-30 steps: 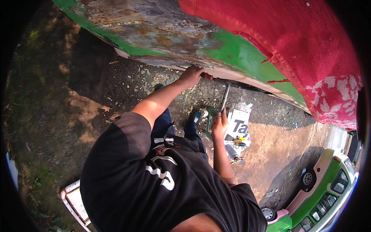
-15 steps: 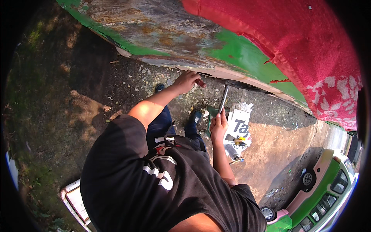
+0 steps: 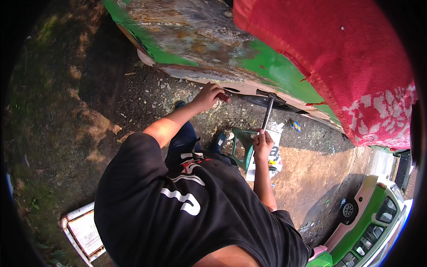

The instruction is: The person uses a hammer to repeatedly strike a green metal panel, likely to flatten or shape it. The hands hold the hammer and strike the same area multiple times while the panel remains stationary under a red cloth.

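Note:
My left hand is closed round a short reddish-brown handle, held against the lower edge of a worn green vehicle body panel. The far end of that tool is hidden, so I cannot tell its kind. In my right hand is a hammer, gripped low on its metal shaft. Its head is by the panel's pale lower edge, to the right of the left hand and apart from it. Rust and bare patches cover much of the panel.
A red cloth drapes over the panel at the right. Beside my right forearm stand a green stool and a white printed sheet. A green and white van is parked at lower right, a white framed board at lower left.
The hammer has swung slightly right, and its head now shows fully. My left hand keeps its grip on the handle. The view has shifted, bringing more of the green stool into sight.

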The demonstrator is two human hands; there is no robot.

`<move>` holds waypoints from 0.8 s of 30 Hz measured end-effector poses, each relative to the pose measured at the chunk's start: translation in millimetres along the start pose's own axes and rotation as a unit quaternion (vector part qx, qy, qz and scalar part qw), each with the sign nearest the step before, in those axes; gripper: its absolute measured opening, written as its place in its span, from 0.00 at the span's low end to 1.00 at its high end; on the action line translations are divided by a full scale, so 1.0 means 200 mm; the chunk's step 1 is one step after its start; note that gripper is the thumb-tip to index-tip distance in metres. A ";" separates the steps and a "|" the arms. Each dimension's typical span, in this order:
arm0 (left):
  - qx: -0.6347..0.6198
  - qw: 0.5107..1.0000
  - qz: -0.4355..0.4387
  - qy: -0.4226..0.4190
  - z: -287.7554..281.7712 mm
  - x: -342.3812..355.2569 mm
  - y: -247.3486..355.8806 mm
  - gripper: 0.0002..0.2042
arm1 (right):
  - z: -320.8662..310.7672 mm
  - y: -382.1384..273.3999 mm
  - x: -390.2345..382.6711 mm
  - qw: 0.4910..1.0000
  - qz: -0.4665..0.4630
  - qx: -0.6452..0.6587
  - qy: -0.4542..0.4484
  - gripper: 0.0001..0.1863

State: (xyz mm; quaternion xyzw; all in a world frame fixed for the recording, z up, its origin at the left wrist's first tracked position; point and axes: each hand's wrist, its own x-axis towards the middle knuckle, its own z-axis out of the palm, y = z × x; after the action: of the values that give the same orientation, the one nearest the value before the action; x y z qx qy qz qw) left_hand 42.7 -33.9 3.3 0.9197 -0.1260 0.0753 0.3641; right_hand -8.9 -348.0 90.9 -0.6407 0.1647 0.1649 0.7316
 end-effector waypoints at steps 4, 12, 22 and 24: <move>0.073 0.996 -0.013 0.052 -0.12 -0.08 0.07 0.17 | -0.02 -0.06 0.02 0.999 0.000 -0.042 -0.024 0.15; -0.129 0.960 -0.136 0.206 -0.13 -0.17 0.00 0.14 | 0.06 -0.13 0.16 0.994 -0.008 -0.087 -0.064 0.15; -0.184 0.929 -0.187 0.260 -0.13 -0.15 -0.10 0.07 | 0.16 -0.24 0.31 0.983 -0.025 -0.143 -0.113 0.14; -0.191 0.922 -0.207 0.267 -0.14 -0.15 -0.11 0.07 | 0.20 -0.29 0.30 0.982 -0.013 -0.142 -0.127 0.15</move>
State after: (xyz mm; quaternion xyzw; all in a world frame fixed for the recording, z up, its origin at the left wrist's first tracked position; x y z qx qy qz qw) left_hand 19.7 5.8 2.7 0.7840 0.1569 0.2155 0.5607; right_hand 71.4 -313.5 119.8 -0.7139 0.0371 0.2565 0.6505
